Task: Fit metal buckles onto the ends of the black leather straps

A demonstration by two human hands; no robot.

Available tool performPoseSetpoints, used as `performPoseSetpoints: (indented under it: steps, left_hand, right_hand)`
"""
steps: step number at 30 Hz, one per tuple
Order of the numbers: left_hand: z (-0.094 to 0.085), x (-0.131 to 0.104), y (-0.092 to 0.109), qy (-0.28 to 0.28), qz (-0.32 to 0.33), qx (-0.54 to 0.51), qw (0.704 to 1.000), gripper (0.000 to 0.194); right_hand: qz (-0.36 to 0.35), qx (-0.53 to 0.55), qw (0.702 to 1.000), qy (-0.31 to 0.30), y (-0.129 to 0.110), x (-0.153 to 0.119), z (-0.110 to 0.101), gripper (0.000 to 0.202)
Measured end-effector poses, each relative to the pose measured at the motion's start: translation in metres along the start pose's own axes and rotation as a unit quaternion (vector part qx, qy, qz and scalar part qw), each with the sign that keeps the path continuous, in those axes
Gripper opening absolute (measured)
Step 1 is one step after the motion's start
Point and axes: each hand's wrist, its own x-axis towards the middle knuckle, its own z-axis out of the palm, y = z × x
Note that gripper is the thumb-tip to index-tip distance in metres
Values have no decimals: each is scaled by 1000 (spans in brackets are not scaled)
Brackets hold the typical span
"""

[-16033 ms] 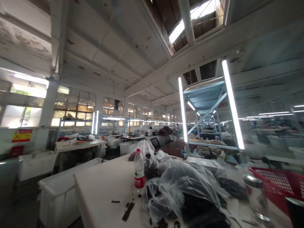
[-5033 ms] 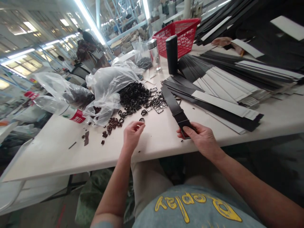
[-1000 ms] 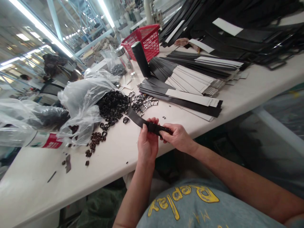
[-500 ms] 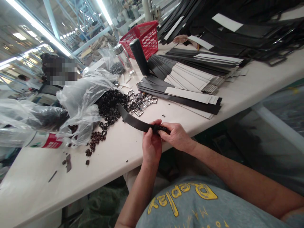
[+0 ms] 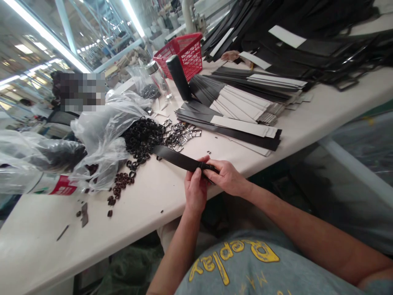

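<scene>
A black strap (image 5: 176, 158), flat like a belt, stretches from my hands toward a heap of small black loops (image 5: 143, 137). My left hand (image 5: 196, 188) is closed on it, thumb on top, near the table's front edge. Just to the right, my right hand (image 5: 229, 176) pinches the strap's near end, where a dark fitting sits partly hidden by the fingers. Behind the strap lie several metal buckles (image 5: 178, 135). Brown loops (image 5: 121, 184) trail off to the left of the black heap.
Stacked black straps with white ends (image 5: 242, 104) lie at the back right. Behind them stand a dark cylinder (image 5: 179, 78), a glass bottle (image 5: 159, 82) and a red basket (image 5: 190, 57). Plastic bags (image 5: 104, 127) cover the left. Another person's hand (image 5: 231, 56) shows at the back.
Both hands keep hold of the strap, its free part now lying a little lower and straighter. The whole view has shifted slightly.
</scene>
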Motion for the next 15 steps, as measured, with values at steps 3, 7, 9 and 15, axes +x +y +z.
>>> performPoseSetpoints:
  steps: [3, 7, 9, 15]
  left_hand:
    - [-3, 0, -1, 15, 6, 6, 1000, 33]
    - [-6, -4, -4, 40, 15, -8, 999, 35]
    - [-8, -6, -6, 50, 2, 12, 999, 36]
    - [-20, 2, -2, -6, -14, 200, 980, 49]
  right_hand:
    - [1, 76, 995, -59, 1, -1, -7, 26]
    - [17, 101, 992, -76, 1, -3, -11, 27]
    - [9, 86, 995, -50, 3, -5, -10, 25]
    - [-13, 113, 993, -18, 11, -11, -9, 31]
